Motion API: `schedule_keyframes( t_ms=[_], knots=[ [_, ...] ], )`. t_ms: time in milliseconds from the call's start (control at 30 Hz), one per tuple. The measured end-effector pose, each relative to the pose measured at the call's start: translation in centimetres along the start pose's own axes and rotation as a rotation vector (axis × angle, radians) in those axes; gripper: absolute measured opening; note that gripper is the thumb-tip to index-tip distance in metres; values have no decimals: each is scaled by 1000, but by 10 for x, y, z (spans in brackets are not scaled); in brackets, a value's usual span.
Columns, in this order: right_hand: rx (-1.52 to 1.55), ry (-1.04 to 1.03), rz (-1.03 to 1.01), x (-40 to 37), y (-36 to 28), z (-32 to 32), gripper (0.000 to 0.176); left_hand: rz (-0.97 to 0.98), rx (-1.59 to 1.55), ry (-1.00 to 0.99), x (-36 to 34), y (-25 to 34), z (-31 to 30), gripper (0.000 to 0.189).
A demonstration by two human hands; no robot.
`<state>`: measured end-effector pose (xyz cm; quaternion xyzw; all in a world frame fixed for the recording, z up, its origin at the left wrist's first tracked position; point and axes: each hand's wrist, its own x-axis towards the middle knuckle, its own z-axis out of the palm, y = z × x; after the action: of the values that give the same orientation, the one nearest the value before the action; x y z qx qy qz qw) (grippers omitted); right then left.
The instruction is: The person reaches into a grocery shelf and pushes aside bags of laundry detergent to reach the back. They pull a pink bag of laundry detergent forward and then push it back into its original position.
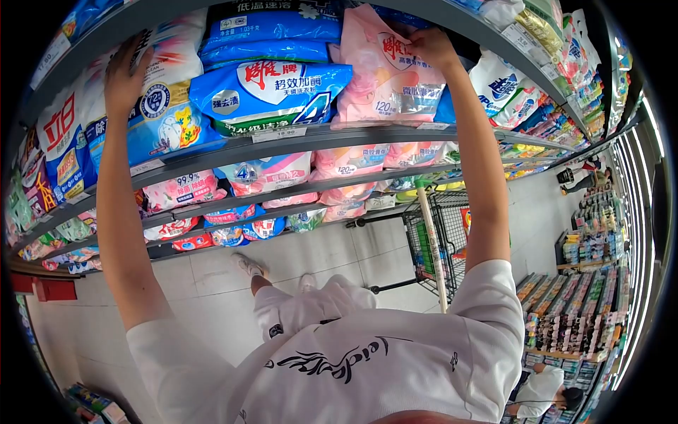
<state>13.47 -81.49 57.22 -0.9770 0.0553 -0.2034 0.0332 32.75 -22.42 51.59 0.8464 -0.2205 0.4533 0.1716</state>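
Note:
My right hand (432,49) is closed on the upper right corner of a pink bag of washing powder (388,81), which stands upright at the shelf front. Some of its fingertips are hidden behind the bag's edge. On the left, my left hand (127,71) lies with its fingers stretched out against a white bag (173,53). Below that is a blue and yellow bag (166,116) with a cartoon print. Between my hands a blue bag of washing powder (272,95) lies at the shelf edge, with more blue bags (272,28) stacked behind it.
Lower shelves hold more pink bags (349,162). A black shopping cart (441,233) stands at my right, with a pale pole (432,247) beside it. Grey shelf edges (282,134) run across. Another person (540,392) is at lower right, near shelves of goods (575,311).

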Motion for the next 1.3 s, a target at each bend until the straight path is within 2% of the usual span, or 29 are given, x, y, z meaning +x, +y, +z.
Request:
schedule_keyframes(
  t_ms=[700, 900, 1200, 1300],
  knots=[
    [203, 0, -5, -5, 6, 4, 25, 10, -10, -11, 1, 1, -2, 54],
    [78, 52, -16, -14, -13, -3, 23, 7, -12, -12, 1, 3, -3, 53],
    [81, 68, -3, -18, -18, -4, 24, 3, -9, -14, 1, 4, -3, 53],
    [-20, 107, -20, -20, -20, -1, 24, 1, -14, -10, 1, 3, -3, 53]
  ],
)
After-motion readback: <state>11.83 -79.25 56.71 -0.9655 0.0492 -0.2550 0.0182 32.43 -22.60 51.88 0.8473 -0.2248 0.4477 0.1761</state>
